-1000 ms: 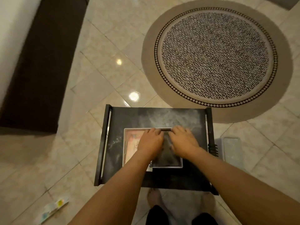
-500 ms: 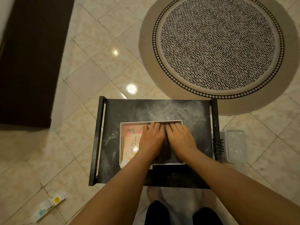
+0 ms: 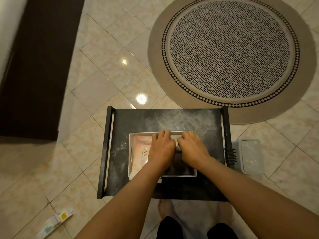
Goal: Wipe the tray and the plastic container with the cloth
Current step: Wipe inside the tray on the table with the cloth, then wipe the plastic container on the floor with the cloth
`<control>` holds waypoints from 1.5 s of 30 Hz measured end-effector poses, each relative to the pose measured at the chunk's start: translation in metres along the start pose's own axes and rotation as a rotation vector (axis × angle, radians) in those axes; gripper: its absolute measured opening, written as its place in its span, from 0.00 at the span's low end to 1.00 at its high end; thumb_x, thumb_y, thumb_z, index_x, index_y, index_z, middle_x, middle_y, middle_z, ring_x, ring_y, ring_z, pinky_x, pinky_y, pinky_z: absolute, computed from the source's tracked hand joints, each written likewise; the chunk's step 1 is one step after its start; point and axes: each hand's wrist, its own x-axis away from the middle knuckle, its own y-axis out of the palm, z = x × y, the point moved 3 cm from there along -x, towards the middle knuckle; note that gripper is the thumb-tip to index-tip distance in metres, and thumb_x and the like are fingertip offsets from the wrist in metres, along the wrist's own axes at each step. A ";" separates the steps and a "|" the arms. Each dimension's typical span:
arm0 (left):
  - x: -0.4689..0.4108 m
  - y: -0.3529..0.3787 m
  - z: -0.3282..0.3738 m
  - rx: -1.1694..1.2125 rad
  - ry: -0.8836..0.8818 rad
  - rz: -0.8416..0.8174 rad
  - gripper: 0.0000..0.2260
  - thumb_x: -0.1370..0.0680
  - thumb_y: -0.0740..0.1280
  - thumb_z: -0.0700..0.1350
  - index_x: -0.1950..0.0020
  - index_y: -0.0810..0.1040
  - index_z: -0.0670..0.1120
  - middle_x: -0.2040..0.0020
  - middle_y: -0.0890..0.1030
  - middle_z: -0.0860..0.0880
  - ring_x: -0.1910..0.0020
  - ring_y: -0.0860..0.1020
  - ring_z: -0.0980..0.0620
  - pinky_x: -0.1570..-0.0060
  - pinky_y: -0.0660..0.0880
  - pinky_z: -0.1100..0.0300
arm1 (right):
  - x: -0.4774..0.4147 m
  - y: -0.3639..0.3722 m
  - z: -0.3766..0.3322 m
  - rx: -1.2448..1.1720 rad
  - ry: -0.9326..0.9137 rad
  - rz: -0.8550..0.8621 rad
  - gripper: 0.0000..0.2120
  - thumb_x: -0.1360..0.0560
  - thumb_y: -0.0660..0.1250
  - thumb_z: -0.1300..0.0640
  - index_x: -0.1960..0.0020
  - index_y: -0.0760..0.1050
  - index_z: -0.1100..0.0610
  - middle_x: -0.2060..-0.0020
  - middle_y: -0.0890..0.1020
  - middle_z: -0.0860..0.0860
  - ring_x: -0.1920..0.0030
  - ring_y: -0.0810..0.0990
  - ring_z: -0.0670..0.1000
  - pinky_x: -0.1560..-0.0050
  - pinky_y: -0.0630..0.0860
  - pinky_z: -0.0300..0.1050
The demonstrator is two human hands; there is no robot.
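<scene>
Head view: looking straight down past two bare forearms to a small dark counter on a tiled floor.
Nearest: the person's bare feet and dark clothing show at the bottom edge, below the counter.
Floor, near left: a small tube or packet [image 3: 55,222] lies on the tiles, well apart from everything else.
Counter: a dark marbled top [image 3: 195,121] with black side rails, dusted with pale smears.
Tray: a white rectangular tray [image 3: 130,153] sits on the counter, its rim plain, clean-looking and slotted on the left side.
Tray contents: a pink pack of wipes [image 3: 141,150] lies in the left part; a dark cloth [image 3: 177,165] fills the right part.
Left hand: the left hand [image 3: 161,148] lies knuckles-up inside the tray, fingers curled at the far rim; I cannot tell what it grips.
Right hand: the right hand [image 3: 191,147] is just beside it, fingers bent and pinching a pale edge at the far rim, over the cloth.
Plastic container: a pale grey lidded plastic container [image 3: 248,155] stands on the floor just right of the counter, its lid speckled with white marks.
Far: a round patterned rug [image 3: 231,49] lies beyond; dark furniture stands at far left.
Risk: pulling at the far rim could slide the light tray or tip the wipes out.
Risk, second: the cloth could bunch under both hands and leave the corners unwiped.
</scene>
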 end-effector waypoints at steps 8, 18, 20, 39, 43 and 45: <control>0.012 -0.081 -0.002 0.401 -0.058 -0.049 0.06 0.27 0.72 0.47 0.52 0.79 0.51 0.47 0.75 0.52 0.46 0.71 0.51 0.39 0.62 0.50 | 0.050 -0.071 0.034 -0.748 0.143 0.001 0.07 0.27 0.72 0.59 0.55 0.75 0.50 0.59 0.81 0.50 0.57 0.80 0.51 0.56 0.80 0.49; 0.038 -0.186 0.045 1.461 -0.358 -0.273 0.23 0.33 0.79 0.46 0.42 0.80 0.39 0.43 0.80 0.37 0.44 0.80 0.39 0.45 0.79 0.47 | 0.127 -0.174 0.088 -1.447 0.145 0.152 0.10 0.26 0.73 0.64 0.45 0.80 0.58 0.51 0.87 0.55 0.47 0.85 0.55 0.44 0.82 0.55; 0.046 -0.192 0.073 1.554 -0.381 -0.324 0.24 0.34 0.78 0.44 0.41 0.79 0.38 0.43 0.81 0.38 0.42 0.79 0.39 0.38 0.75 0.44 | 0.145 -0.189 0.102 -1.592 0.156 0.183 0.13 0.26 0.71 0.66 0.42 0.79 0.61 0.50 0.86 0.57 0.46 0.85 0.58 0.44 0.81 0.55; -0.009 -0.102 0.301 1.284 -0.404 0.033 0.22 0.28 0.76 0.39 0.44 0.70 0.59 0.49 0.76 0.60 0.49 0.76 0.61 0.58 0.77 0.66 | 0.229 -0.122 0.301 -1.236 0.207 0.034 0.31 0.29 0.68 0.76 0.36 0.72 0.48 0.50 0.81 0.53 0.49 0.84 0.58 0.50 0.83 0.57; -0.032 -0.028 0.318 1.267 -0.425 0.014 0.24 0.27 0.75 0.38 0.36 0.71 0.53 0.44 0.77 0.58 0.41 0.77 0.54 0.47 0.78 0.58 | 0.215 -0.054 0.342 -1.166 0.301 0.056 0.30 0.29 0.69 0.75 0.33 0.72 0.52 0.54 0.78 0.62 0.57 0.83 0.58 0.52 0.82 0.59; -0.045 0.013 0.324 1.250 -0.413 0.008 0.25 0.27 0.74 0.37 0.34 0.71 0.52 0.43 0.77 0.56 0.41 0.76 0.54 0.47 0.77 0.59 | 0.204 -0.019 0.362 -1.142 0.332 0.077 0.29 0.29 0.69 0.75 0.36 0.73 0.49 0.53 0.79 0.64 0.58 0.82 0.58 0.54 0.83 0.58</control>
